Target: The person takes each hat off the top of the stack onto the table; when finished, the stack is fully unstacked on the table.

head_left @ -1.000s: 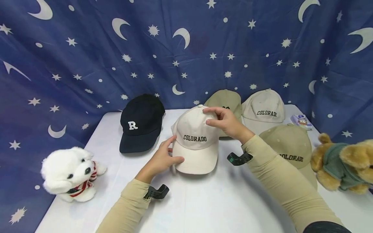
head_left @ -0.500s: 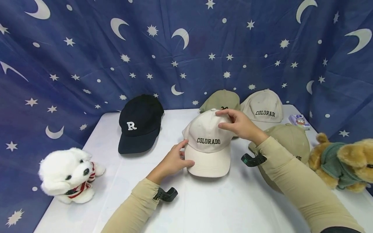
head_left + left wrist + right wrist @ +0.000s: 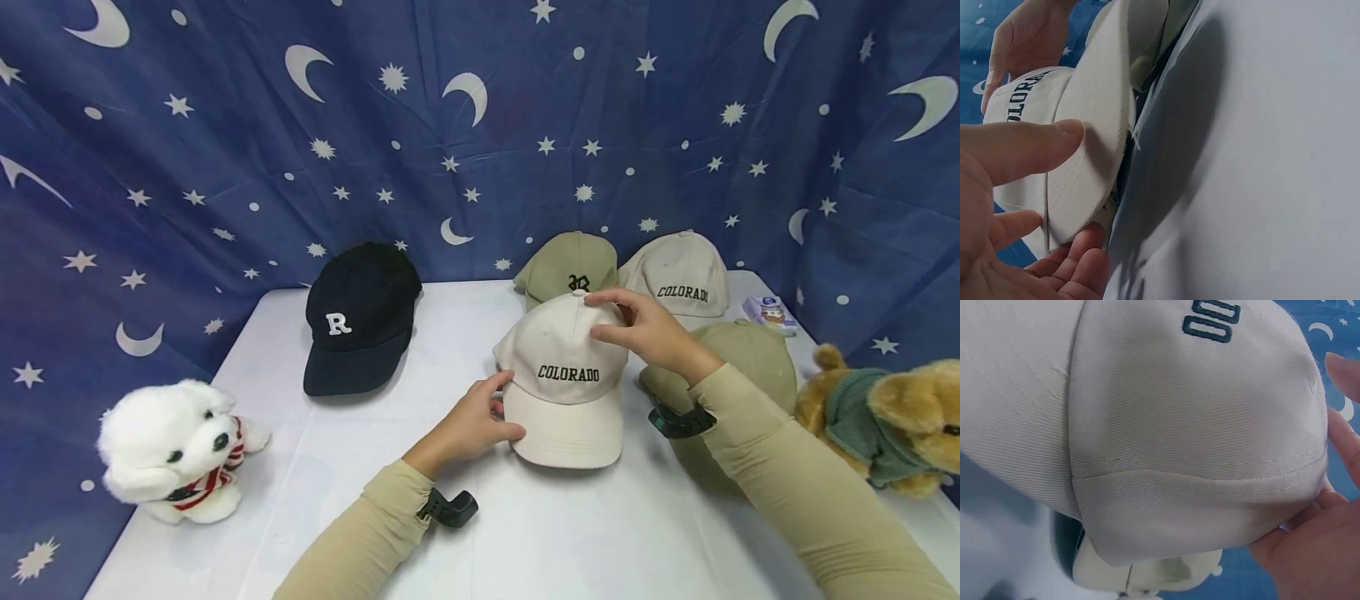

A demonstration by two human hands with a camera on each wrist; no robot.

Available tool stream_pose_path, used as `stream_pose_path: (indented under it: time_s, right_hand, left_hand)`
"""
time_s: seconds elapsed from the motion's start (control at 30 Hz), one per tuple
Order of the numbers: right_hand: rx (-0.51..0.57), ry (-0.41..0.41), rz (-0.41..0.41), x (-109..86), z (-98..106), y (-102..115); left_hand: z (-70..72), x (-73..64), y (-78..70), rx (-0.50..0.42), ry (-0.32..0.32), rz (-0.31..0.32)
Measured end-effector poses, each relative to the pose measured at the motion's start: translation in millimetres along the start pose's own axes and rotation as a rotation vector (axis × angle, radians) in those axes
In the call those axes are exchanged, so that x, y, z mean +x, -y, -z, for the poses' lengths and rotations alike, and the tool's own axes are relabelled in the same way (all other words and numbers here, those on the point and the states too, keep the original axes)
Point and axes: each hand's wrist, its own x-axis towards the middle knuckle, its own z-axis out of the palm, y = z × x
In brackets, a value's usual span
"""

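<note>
A cream baseball cap with COLORADO on its front is held between both hands, its brim toward me. My left hand pinches the brim's left edge; in the left wrist view the thumb lies on top and fingers curl beneath. My right hand holds the crown near its top button, and in the right wrist view its fingers reach behind the crown. Just behind stands a khaki cap with a dark letter, partly covered by the cream one. A second khaki cap is partly hidden by my right forearm.
A navy cap with a white R stands at back left, and another cream COLORADO cap at back right. Beside it lies a small purple packet. A white plush dog sits left, a brown plush toy right.
Both hands have carried the cream cap to the right and somewhat toward me. It now overlaps less of the khaki cap behind, whose letter shows.
</note>
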Motion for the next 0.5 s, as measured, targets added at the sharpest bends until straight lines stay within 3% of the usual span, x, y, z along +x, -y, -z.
stream_pose_path:
  time_s: [0.5]
  right_hand:
    - [-0.072,-0.026,0.021,-15.9,12.9,-13.1]
  left_hand:
    - [-19.3,8.4,-5.1,0.051,0.025,-0.023]
